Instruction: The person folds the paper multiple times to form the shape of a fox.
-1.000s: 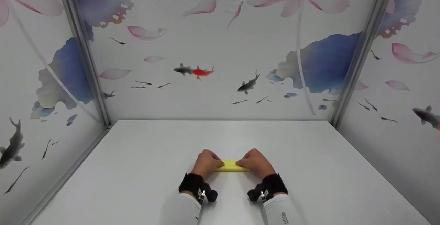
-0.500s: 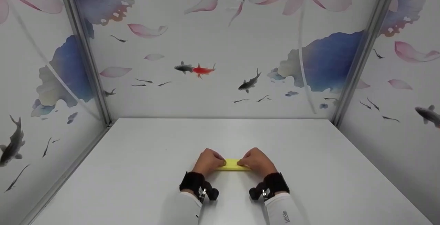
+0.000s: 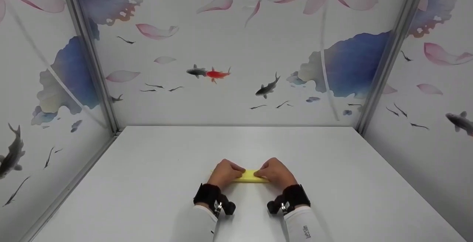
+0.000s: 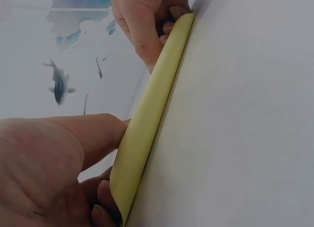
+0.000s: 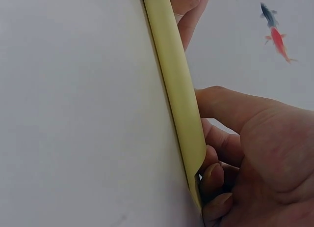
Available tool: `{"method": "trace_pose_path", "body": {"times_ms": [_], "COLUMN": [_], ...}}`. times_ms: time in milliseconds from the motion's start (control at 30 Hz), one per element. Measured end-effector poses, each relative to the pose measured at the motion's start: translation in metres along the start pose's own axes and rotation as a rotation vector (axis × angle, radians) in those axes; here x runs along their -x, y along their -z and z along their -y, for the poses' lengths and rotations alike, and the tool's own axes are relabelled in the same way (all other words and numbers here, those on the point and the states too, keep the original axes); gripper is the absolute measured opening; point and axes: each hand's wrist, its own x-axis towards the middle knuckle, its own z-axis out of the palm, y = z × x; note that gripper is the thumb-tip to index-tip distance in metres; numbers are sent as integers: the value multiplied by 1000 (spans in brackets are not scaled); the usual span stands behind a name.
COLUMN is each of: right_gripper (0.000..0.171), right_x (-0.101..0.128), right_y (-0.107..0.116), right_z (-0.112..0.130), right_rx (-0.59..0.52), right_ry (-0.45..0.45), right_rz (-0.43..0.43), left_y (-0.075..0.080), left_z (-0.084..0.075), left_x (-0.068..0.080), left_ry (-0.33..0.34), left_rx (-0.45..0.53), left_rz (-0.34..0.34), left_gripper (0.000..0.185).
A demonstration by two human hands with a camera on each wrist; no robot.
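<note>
A white table [image 3: 147,183] stands enclosed by wall panels [image 3: 221,50] printed with fish and lotus petals.

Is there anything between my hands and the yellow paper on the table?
Nothing visible. The left hand and right hand each grip an end of the yellow paper, fingers curled directly round its rolled edge, on the white table.

one yellow paper sheet [image 3: 250,176]; two hands; one white table [image 3: 147,183]
</note>
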Motion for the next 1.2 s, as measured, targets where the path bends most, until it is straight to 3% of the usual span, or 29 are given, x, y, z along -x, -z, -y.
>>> {"method": "trace_pose_path", "body": {"times_ms": [467,900,1067,1200], "right_gripper": [31,34,33,30], "right_x": [0,3,2,-1], "right_y": [-1,-4,-2,-2], "right_z": [2,9,10,17], "right_rx": [2,16,56,119], "right_ry": [20,24,-5,0], "right_rz": [-7,-25,-3,35], "left_y": [-4,-8,-9,-7], "left_z": [-2,-7,-6,-6], "left_x": [-1,0,-1,-2], "left_ry": [-18,45,34,32], "left_rx": [-27,-18,-47,-89], "left_rz": [-29,-82,-93,-106], "left_gripper": [18,16,11,21]}}
